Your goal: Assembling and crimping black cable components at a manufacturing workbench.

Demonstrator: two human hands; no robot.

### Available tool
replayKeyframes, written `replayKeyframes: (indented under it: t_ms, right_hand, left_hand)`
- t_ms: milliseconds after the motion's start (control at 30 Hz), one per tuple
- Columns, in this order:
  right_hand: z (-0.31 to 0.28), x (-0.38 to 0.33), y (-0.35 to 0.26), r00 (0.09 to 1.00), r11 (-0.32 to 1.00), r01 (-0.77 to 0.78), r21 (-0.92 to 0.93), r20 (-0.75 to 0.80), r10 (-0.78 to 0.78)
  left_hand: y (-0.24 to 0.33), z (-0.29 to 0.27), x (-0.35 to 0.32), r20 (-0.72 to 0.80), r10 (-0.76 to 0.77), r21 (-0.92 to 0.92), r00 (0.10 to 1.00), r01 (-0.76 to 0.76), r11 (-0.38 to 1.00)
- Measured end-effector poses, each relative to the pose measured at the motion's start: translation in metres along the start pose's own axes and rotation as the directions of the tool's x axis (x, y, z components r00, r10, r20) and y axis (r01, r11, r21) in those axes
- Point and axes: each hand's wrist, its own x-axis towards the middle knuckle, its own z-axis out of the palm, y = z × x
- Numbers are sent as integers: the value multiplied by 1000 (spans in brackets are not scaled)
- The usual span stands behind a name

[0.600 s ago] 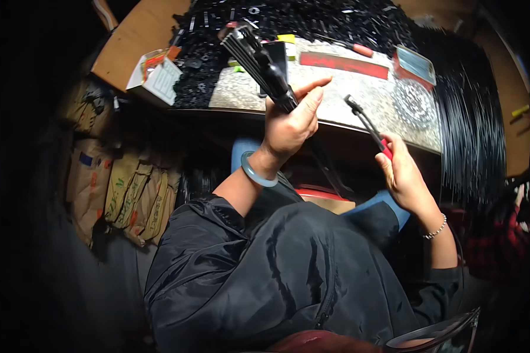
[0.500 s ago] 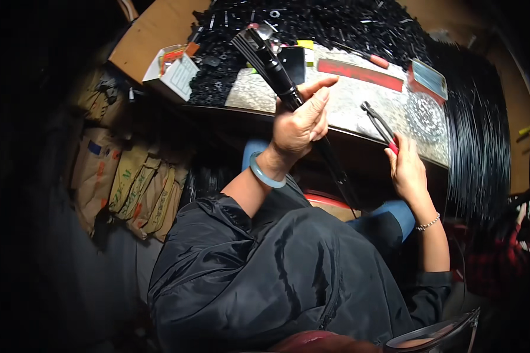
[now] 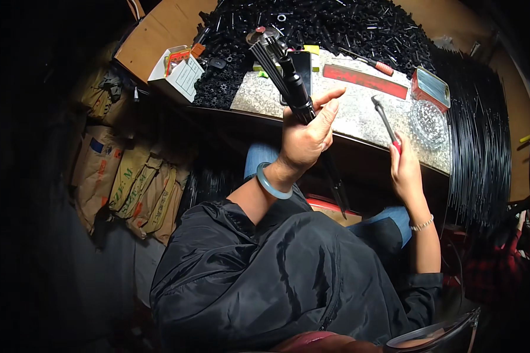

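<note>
My left hand (image 3: 305,138), with a pale bracelet at its wrist, is closed round a black umbrella frame (image 3: 297,97). The bundled black ribs point up and to the left, over the near edge of the worktop. Its thin lower end slants down toward my knees. My left thumb and index finger stick out past the frame. Over the right part of the worktop, my right hand (image 3: 406,173) grips pliers (image 3: 386,120) by their red handles, jaws pointing away from me. The pliers are apart from the frame.
A heap of small black parts (image 3: 330,26) covers the back of the worktop (image 3: 359,117). Lying there are a red bar (image 3: 365,81), a red-handled screwdriver (image 3: 383,69), a tin (image 3: 431,91), a clear dish (image 3: 428,125) and black rods (image 3: 480,141). Paper sacks (image 3: 129,182) stand at left.
My left hand and the umbrella frame have shifted slightly right and down in view. The pliers have turned, and their handles look closer together than before.
</note>
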Motion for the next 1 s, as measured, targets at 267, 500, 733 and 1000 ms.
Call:
replayKeyframes:
  t_ms: [267, 500, 733, 1000]
  right_hand:
    - [-67, -31, -90, 952, 786, -43, 616, 265, -156]
    - [-75, -31, -100, 932, 788, -74, 612, 323, -163]
    - [-106, -21, -105, 864, 852, -188, 489, 494, -93]
    - [-101, -12, -95, 852, 912, -103, 398, 508, -126]
  left_hand:
    - [-7, 11, -5, -81, 42, 166, 996, -28, 986]
    - [-5, 10, -11, -57, 101, 245, 993, -84, 966]
    - [3, 10, -16, 28, 57, 325, 998, -63, 944]
    - [3, -12, -6, 264, 270, 482, 926, -370, 794]
